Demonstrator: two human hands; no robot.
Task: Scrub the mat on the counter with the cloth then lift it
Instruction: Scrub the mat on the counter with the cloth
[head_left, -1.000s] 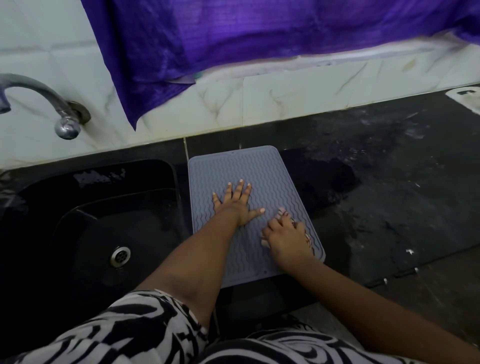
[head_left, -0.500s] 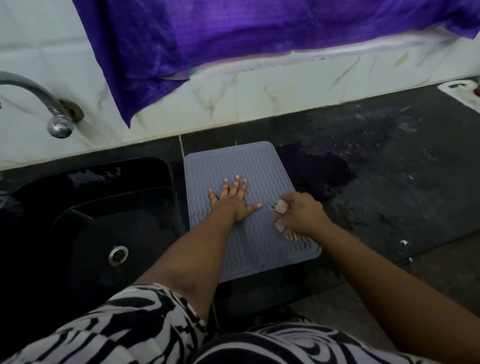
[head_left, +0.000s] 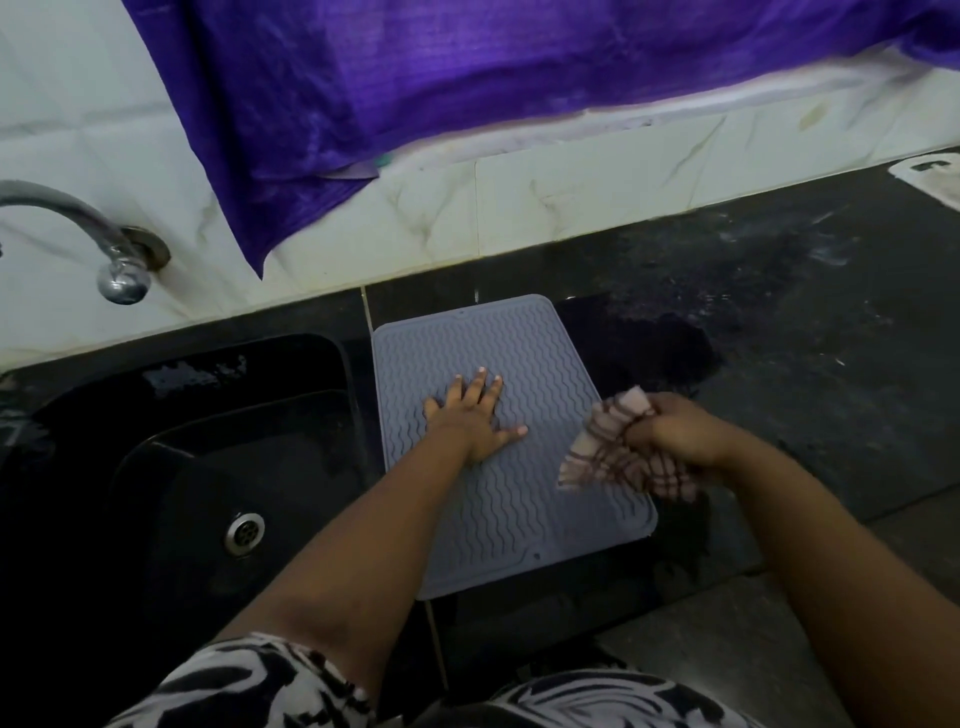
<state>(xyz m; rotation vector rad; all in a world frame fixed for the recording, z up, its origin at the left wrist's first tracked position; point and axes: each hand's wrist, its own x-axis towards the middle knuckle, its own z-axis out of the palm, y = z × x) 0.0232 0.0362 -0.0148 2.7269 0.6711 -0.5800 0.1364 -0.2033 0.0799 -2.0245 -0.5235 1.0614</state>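
A grey ribbed mat (head_left: 519, 499) lies flat on the black counter (head_left: 810, 374), just right of the sink. My left hand (head_left: 475, 415) presses flat on the middle of the mat, fingers spread. My right hand (head_left: 680, 434) is at the mat's right edge, fist closed around a bunched checked cloth (head_left: 613, 452). The cloth hangs out of the fist and lies partly over the mat's right side and partly over the counter.
A black sink (head_left: 197, 467) with a drain (head_left: 245, 531) lies left of the mat, under a metal tap (head_left: 98, 244) on the tiled wall. A purple sheet (head_left: 467, 93) hangs over the wall behind. A dark wet patch (head_left: 644, 348) spreads right of the mat.
My right hand has moved with the cloth from the mat's lower right area out to its right edge, and more of the cloth now shows. The left hand stays pressed in place.
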